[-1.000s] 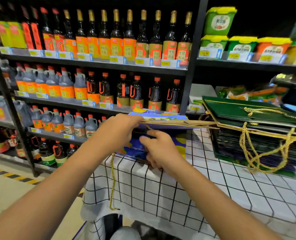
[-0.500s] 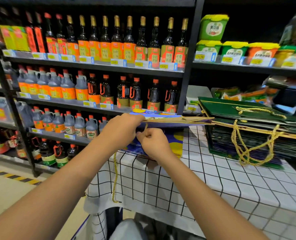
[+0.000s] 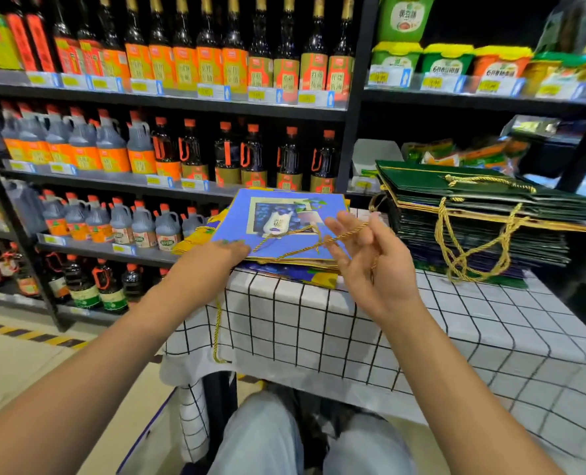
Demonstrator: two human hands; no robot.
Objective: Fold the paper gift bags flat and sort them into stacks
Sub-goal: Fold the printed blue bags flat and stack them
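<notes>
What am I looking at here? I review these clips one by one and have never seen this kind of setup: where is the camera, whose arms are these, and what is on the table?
There is no machine: a person wears a wide-angle camera on the head, looking forward and down, so the two bare arms are the wearer's own. The table has a white checked cloth and stands in front of shop shelves of bottles. On it, to the left, lies a low stack of flat blue bags; to the right, a taller stack of green bags with gold cord handles. The left hand rests flat on the near edge of the top blue bag. The right hand is raised, open, with that bag's gold cord draped over its fingers.
</notes>
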